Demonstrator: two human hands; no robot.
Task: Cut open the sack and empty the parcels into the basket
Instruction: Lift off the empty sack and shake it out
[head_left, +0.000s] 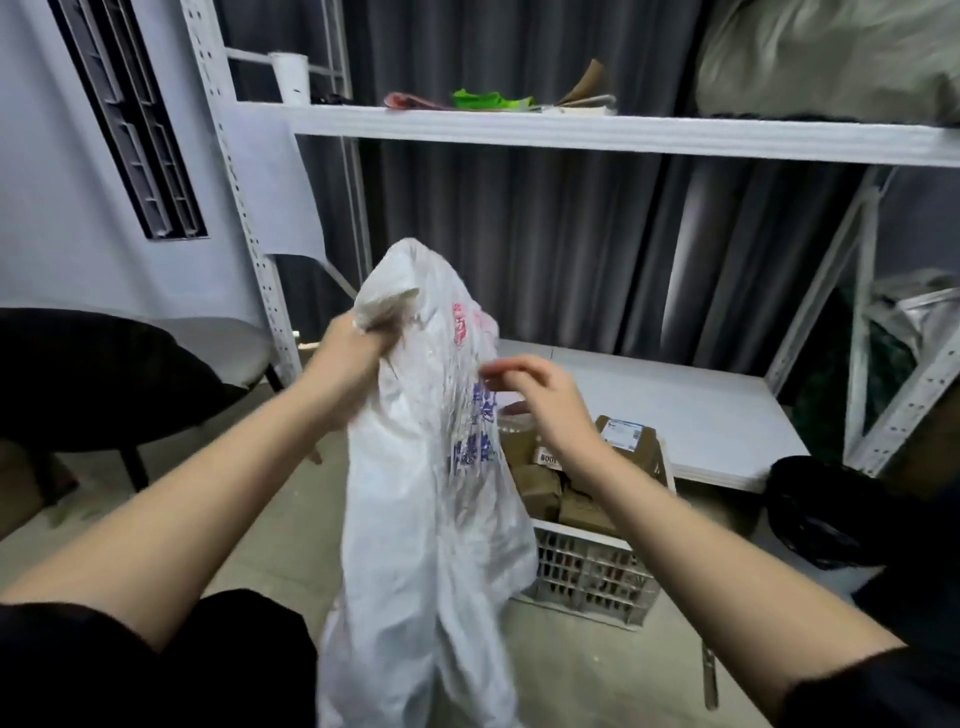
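White woven-plastic sack (431, 467), printed in red and blue, hangs limp and upright in front of the person, just left of the basket (587, 582) and overlapping its near-left corner in view. Left hand (348, 358) grips a bunched top corner of the sack, fingers curled tight around the fabric. Right hand (540, 400) hovers beside the printed face, fingers loosely curled and slightly apart; motion blur at the tips, so contact with the sack cannot be confirmed, and nothing visible is held. Brown cardboard parcels (561, 493) already lie in the white lattice basket on the floor, below the white metal shelf (571, 130). Judgement: the sack appears slack and collapsed, so it is probably empty or nearly so. Material should be light, soft and crinkly, somewhat slippery under bare skin; a flat pinch would likely slide, so a gathered fistful at a corner or seam is the safer hold. A second grip on the opposite corner would allow shaking out any remainder over the basket.
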